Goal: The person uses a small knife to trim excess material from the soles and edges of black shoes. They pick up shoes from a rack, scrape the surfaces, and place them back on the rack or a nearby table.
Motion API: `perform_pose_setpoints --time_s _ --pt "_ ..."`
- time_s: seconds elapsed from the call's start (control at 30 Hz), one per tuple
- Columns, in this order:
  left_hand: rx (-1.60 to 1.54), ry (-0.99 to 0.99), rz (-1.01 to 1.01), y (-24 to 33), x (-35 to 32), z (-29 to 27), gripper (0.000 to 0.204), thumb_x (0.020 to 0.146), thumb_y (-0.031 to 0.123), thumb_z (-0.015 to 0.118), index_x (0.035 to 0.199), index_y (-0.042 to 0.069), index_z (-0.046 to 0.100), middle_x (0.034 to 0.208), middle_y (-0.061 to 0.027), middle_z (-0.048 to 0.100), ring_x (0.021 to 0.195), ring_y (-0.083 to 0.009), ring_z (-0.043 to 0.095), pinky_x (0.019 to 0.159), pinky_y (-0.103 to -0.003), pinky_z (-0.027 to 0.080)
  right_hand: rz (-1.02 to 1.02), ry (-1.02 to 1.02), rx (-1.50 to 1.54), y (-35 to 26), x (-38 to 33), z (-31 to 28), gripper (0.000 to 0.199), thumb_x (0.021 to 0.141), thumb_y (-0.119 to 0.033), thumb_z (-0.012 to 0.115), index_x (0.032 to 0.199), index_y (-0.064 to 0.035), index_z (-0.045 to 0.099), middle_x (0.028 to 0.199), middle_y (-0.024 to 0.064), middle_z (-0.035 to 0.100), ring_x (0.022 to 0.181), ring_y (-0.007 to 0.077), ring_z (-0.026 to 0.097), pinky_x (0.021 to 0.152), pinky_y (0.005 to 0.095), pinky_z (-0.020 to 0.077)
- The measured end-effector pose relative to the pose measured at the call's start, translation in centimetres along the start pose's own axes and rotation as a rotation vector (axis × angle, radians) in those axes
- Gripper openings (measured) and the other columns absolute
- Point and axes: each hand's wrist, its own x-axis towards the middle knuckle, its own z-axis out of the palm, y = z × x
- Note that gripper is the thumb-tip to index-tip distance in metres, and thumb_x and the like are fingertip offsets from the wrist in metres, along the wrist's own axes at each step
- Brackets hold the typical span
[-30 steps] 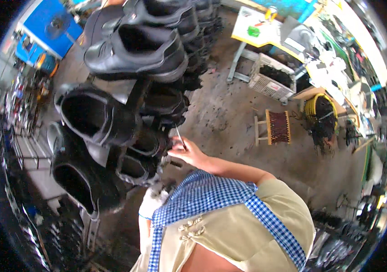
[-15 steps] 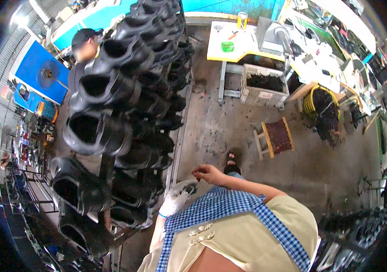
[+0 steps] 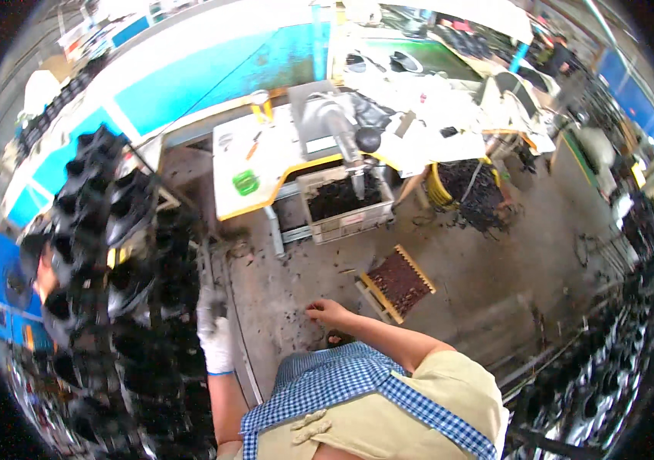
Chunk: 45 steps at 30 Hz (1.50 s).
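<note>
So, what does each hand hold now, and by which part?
The gloved left hand is at the edge of the rack of black shoes; whether it grips it cannot be told. The bare right hand holds nothing visible.

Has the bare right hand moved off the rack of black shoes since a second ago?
Yes. The right hand has pulled away to the right of the shoe rack and now hangs over bare floor, while the gloved left hand stays beside the rack.

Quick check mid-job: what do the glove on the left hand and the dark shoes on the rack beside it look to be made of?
Glove on the left hand: looks like white knit fabric, matte, with a blue band at the cuff; probably cotton or a blend. Shoes: black with a dull sheen on the curved uppers, which suggests leather or a synthetic lookalike; motion blur leaves that open. Rack: thin pale bars, likely metal.
</note>
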Motion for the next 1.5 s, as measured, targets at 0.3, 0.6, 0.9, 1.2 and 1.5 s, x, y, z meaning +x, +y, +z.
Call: perform_pose_setpoints --time_s 0.3,0.6,0.9,1.2,1.5 --pt "-0.091 0.012 0.24 -3.0 27.5 0.4 0.049 0.09 -0.003 0.055 0.138 0.006 0.047 0.138 -0.0135 0.05 0.124 -0.0252 0.05 0.107 -0.037 0.04 0.025 -0.034 0.119 -5.6 6.8 -1.4 0.029 0.091 -0.031 0.065 0.105 -0.0064 0.066 0.079 0.0003 0.065 0.065 0.0086 0.055 0.055 0.0252 0.0418" --pt "0.899 0.573 0.264 -5.2 39.6 -2.9 0.057 0.084 0.015 0.065 0.138 0.008 0.048 0.133 -0.0205 0.053 0.124 -0.0378 0.048 0.105 -0.048 0.037 0.027 0.103 0.124 -11.9 14.9 -6.3 0.033 0.093 -0.033 0.063 0.111 -0.0047 0.064 0.082 0.0023 0.064 0.073 0.0103 0.056 0.06 0.0273 0.0436" --pt "1.127 0.511 -0.129 -9.0 38.0 -4.6 0.044 0.088 0.017 0.061 0.131 0.013 0.053 0.124 -0.0147 0.06 0.117 -0.0353 0.052 0.101 -0.049 0.039 0.07 -0.177 0.031 -13.4 23.9 -5.0 0.034 0.094 -0.035 0.061 0.111 -0.005 0.065 0.081 0.0019 0.064 0.071 0.0127 0.056 0.064 0.032 0.0457" --pt "1.223 0.222 -0.433 -11.0 37.9 -8.4 0.05 0.09 0.034 0.061 0.133 0.009 0.053 0.127 -0.0142 0.061 0.119 -0.0332 0.052 0.102 -0.046 0.039 -0.04 -0.321 -0.083 -20.0 30.0 -7.1 0.032 0.091 -0.034 0.063 0.106 -0.0054 0.065 0.078 0.0053 0.066 0.061 0.013 0.054 0.054 0.0304 0.0433" --pt "1.404 0.328 -0.234 -15.7 42.4 -11.0 0.068 0.09 0.034 0.059 0.148 0.009 0.034 0.147 -0.0192 0.042 0.13 -0.0369 0.045 0.105 -0.045 0.039 -0.065 -0.361 -0.096 -20.5 31.2 -10.9 0.033 0.094 -0.034 0.061 0.105 -0.003 0.063 0.081 0.0032 0.065 0.07 0.0133 0.058 0.065 0.0316 0.0461"
